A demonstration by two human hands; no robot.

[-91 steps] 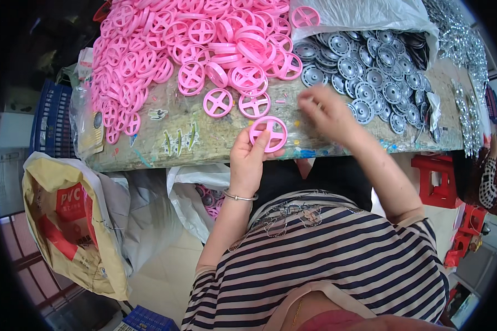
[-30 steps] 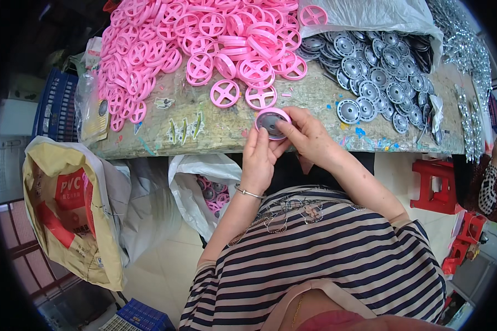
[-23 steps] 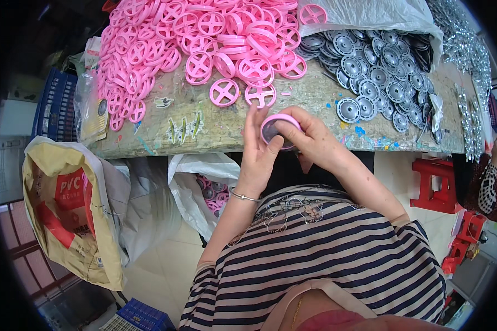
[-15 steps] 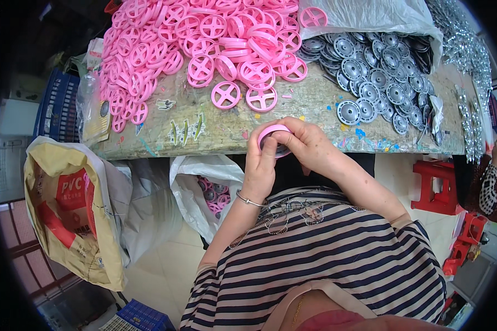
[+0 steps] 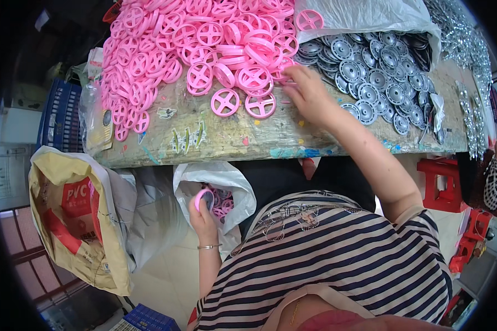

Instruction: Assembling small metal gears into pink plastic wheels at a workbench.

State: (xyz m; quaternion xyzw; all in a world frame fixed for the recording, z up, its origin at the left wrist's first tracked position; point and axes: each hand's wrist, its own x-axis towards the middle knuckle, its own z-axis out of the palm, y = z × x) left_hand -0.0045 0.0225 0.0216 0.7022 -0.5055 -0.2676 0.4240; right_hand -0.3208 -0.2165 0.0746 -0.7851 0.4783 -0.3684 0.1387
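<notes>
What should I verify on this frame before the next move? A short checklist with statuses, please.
1. Left hand free: not ok; it holds a pink toy-wheel rim.
2. Grey hub disc fully seated in that rim: cannot tell; fingers and angle hide the fit.
3. White sack open: ok; its mouth gapes below the table edge, with pink parts visible inside.
4. Right hand gripping a part: cannot tell; its fingertips overlap the edge of the pink spoked-wheel pile.
5. Loose grey hub discs uncovered: ok for most; the white plastic bag lies over the rear of their heap.
</notes>
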